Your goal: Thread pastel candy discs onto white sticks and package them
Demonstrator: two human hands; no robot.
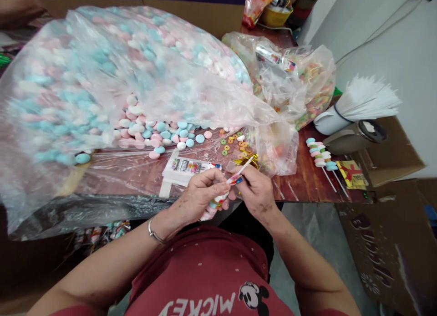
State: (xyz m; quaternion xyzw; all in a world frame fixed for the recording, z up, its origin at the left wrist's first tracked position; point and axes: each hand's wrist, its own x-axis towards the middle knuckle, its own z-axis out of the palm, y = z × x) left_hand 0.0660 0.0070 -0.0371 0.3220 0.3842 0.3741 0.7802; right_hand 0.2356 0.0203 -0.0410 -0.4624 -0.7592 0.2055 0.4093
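Note:
Close to my body at the table's front edge, my left hand [202,193] is closed around a wrapped candy skewer [218,201], its pastel candies partly showing below the fingers. A white stick [246,166] juts up from the gathered end of its printed wrapper. My right hand [258,194] pinches beside that gathered end; its fingertips are partly hidden. Just beyond the hands lie gold twist ties [251,159]. A stack of printed clear wrappers [191,166] rests to the left of them.
A large clear bag of pastel candies [143,65] covers much of the table, some spilling out. Small ring candies [235,143] lie near a second bag [307,84]. On the right stand a mug of white sticks [336,118], a dark-lidded mug [351,136] and two unwrapped candy skewers [319,154].

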